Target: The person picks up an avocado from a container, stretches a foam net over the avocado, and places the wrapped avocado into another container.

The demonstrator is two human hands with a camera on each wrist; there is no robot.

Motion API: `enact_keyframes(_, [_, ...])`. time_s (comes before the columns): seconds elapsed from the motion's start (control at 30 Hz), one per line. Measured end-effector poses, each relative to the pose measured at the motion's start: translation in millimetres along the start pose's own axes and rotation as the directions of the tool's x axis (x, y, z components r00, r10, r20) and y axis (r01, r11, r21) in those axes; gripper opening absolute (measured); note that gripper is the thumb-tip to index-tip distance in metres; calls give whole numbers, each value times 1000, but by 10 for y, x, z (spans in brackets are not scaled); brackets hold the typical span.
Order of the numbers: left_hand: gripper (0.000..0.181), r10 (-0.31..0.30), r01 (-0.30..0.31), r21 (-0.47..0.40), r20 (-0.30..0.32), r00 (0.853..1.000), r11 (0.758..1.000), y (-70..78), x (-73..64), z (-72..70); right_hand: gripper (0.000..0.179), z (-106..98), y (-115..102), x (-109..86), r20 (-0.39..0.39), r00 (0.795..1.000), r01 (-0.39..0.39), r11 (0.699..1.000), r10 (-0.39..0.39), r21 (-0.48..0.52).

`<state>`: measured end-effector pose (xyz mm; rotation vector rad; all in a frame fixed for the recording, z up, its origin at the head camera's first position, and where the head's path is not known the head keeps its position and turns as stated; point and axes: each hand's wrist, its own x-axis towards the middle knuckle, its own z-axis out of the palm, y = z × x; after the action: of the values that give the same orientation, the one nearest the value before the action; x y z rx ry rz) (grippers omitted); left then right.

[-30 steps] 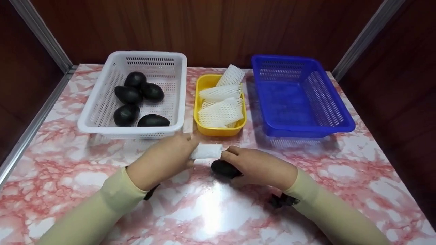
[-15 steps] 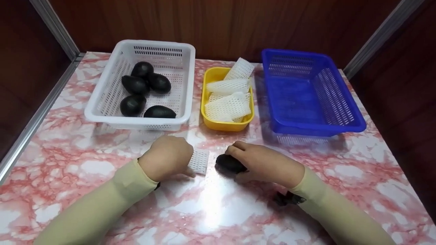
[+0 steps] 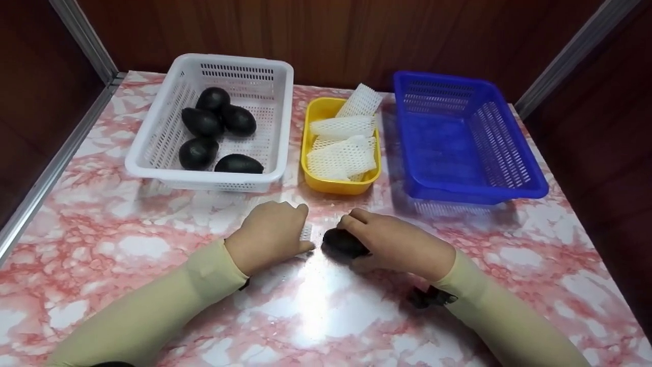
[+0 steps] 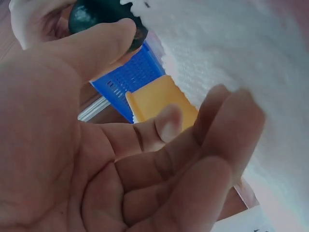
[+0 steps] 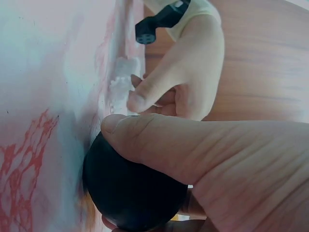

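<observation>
My right hand (image 3: 400,243) grips a dark avocado (image 3: 340,242) just above or on the marbled table, thumb and fingers round its sides. In the right wrist view the thumb lies across the top of the avocado (image 5: 130,188). To its left is my left hand (image 3: 270,232), over a white foam net sleeve (image 3: 305,233) that it mostly hides from above. The left wrist view shows the sleeve (image 4: 236,43) large against loosely bent fingertips (image 4: 239,121), with the thumb held apart from them. A small gap separates the left hand from the avocado.
A white basket (image 3: 133,153) with several avocados (image 3: 201,122) stands at the back left. At the middle back, a yellow container (image 3: 338,187) holds several foam net sleeves (image 3: 341,155). A blue basket (image 3: 473,192) is at the back right. Wood panels (image 3: 326,41) wall the table's back.
My left hand drew the sleeve left, away from the avocado, then moved slightly right over it. The right hand keeps its grip on the avocado. The head view has shifted a little.
</observation>
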<state>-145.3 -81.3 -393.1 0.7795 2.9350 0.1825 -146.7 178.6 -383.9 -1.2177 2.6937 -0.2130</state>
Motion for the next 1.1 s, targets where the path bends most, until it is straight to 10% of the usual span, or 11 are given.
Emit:
enact_keyframes(0.3, [13, 43, -43, 24, -18, 999, 999, 17, -55, -16, 63, 23, -8, -6, -6, 1000, 30, 999, -30, -9])
enact_keyframes(0.7, [26, 231, -231, -6, -12, 973, 973, -69, -143, -116, 63, 15, -6, -11, 11, 1000, 0, 1000, 0, 19])
enact_keyframes(1.1, [24, 76, -83, -99, -70, 995, 992, -114, -57, -78, 63, 4, 9, -11, 2, 1000, 7, 999, -7, 31])
